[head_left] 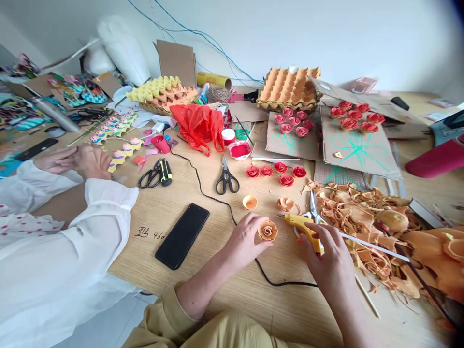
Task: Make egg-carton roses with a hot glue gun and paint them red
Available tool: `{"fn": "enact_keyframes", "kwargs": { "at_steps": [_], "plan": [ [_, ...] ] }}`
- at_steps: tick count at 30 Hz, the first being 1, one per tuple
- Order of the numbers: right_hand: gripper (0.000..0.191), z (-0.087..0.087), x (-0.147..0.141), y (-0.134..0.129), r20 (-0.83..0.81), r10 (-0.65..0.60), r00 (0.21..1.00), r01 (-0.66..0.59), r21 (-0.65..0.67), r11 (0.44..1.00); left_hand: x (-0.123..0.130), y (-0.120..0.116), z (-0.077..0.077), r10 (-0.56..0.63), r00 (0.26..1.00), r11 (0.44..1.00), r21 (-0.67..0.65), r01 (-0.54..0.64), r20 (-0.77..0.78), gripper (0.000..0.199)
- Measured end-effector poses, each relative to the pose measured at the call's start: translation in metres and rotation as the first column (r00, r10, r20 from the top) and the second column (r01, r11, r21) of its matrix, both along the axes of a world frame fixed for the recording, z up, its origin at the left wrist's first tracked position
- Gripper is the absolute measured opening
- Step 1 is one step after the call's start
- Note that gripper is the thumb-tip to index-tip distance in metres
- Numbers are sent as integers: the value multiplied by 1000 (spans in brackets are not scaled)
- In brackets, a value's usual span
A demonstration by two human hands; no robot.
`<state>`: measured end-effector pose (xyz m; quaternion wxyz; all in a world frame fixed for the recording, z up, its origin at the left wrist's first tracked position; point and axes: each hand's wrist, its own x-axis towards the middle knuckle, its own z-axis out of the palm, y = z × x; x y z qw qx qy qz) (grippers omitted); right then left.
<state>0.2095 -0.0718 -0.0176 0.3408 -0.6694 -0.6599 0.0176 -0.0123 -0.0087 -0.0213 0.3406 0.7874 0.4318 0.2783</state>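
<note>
- From my remote seat I see the left hand (247,235), its fingers pinching an orange rose (268,231) at six o'clock from the red roses (280,167) on the counter (221,225).
- The right hand (332,250) has its fingers wrapped around a yellow glue gun (302,226) at the rose's three o'clock — nozzle (280,215) close by, apparently not touching.
- I judge the step in hand as gluing petals.
- The next move, I'd say, calls for a steady pinch — and the nozzle brought between petals.
- A small cup (250,202) sits at the rose's eleven o'clock.
</note>
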Motion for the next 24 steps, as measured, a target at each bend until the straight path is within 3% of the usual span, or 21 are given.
{"fn": "enact_keyframes", "kwargs": {
  "at_steps": [8, 13, 18, 24],
  "plan": [
    [40, -11, 8, -8, 110, -113, 987, 113, 8, 994, -3, 2, 0, 12, 1000, 999, 38, -12, -14, 53],
    [49, -17, 6, -11, 130, -206, 970, 216, -74, 973, -2, 2, -1, 20, 999, 999, 49, -19, -33, 52],
    [52, -27, 10, -11, 65, -221, 973, 230, -203, 952, -1, 3, -4, 15, 997, 999, 42, -12, -71, 51],
    [52, -35, 17, -9, -46, -199, 979, 189, -168, 967, -2, 4, -5, 30, 994, 999, 25, -28, -101, 49]
  ]
}}
